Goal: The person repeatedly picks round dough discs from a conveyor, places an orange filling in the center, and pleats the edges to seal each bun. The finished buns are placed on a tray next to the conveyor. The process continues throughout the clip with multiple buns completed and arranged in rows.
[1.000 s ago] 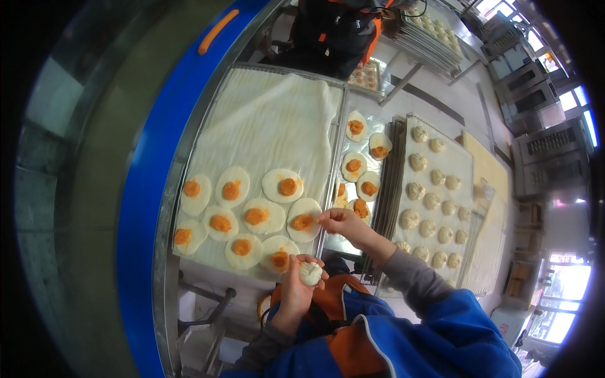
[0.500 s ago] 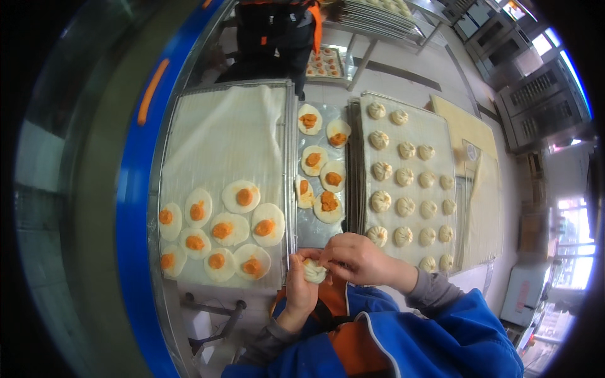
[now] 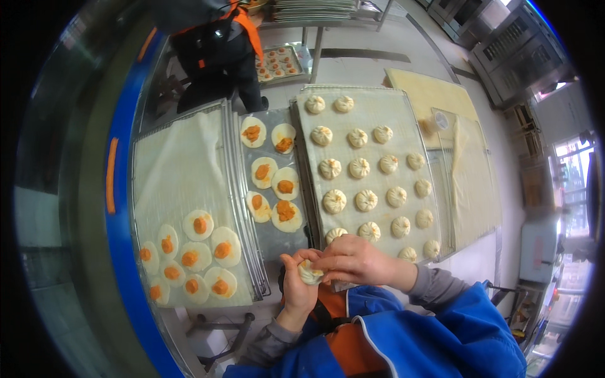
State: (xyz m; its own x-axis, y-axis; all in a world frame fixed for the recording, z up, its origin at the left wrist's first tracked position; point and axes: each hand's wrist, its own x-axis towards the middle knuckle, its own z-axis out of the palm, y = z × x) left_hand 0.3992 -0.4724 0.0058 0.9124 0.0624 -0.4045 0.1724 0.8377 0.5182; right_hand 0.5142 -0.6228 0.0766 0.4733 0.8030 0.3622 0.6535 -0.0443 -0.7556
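A partly pleated bun [image 3: 310, 273] rests in my left hand [image 3: 299, 285], whose fingers curl round it from below and behind. My right hand [image 3: 357, 259] pinches the bun's upper edge, and a bit of orange filling shows at its top. Left of my hands, flat dough rounds [image 3: 194, 256] topped with orange filling lie on a cloth-lined tray [image 3: 179, 151]. More filled dough rounds [image 3: 286, 215] sit on the grey metal surface [image 3: 271, 247] ahead of my hands. To the right, pleated buns [image 3: 359, 167] stand in rows on another cloth-lined tray [image 3: 353, 236].
Beyond the trays a person [image 3: 217, 57] in dark clothes with orange straps stands near a rack. A tray of filled rounds [image 3: 277, 63] is beside them. Right of the bun tray lie a yellowish board [image 3: 422, 88] and a clear cup [image 3: 436, 121]. A blue edge [image 3: 116, 239] runs along the left.
My view has turned to the right, so the trays appear shifted left. Both hands keep hold of the bun, with the right fingers still at its edge.
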